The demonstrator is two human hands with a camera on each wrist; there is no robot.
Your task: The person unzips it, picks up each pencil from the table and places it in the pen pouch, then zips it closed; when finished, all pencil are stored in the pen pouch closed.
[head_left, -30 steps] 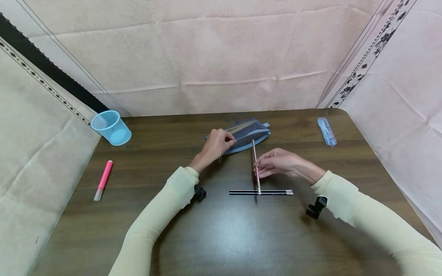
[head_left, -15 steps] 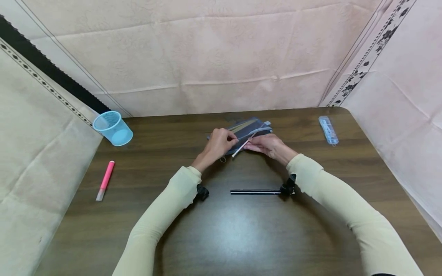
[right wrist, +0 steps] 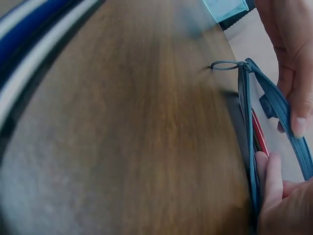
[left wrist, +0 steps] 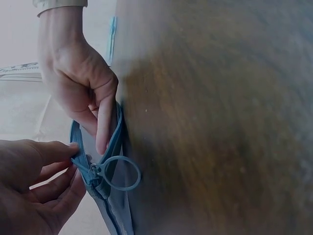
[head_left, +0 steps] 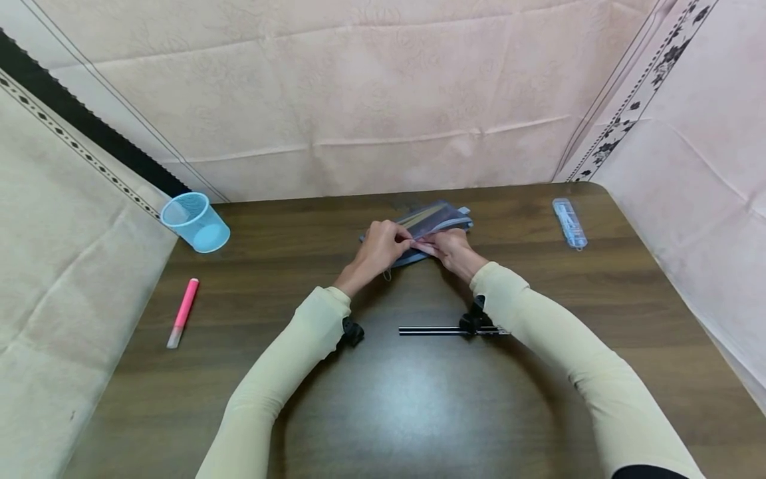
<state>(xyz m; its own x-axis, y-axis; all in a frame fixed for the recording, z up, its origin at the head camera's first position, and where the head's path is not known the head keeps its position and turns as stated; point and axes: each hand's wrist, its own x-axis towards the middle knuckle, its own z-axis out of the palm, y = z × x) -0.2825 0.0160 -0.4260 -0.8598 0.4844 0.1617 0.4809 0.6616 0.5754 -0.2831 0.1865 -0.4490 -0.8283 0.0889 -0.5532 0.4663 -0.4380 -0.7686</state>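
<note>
A person's left hand (head_left: 383,247) pinches the rim of an unzipped blue pouch (head_left: 444,213) near the far edge of a wooden table (head_left: 419,406). The right hand (head_left: 453,250) holds its fingers inside, beside a red stick (right wrist: 260,131); whether they grip it cannot be told.

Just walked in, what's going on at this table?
A person has both hands at a blue zippered pencil pouch. The left hand pinches one edge of its open zip, while the right hand has its fingers inside the pouch. A red pencil-like stick shows beside them; whether they grip it is hard to tell. Black pencils lie on the wood-grain table, with a pink marker and light-blue cup off to the left.
</note>
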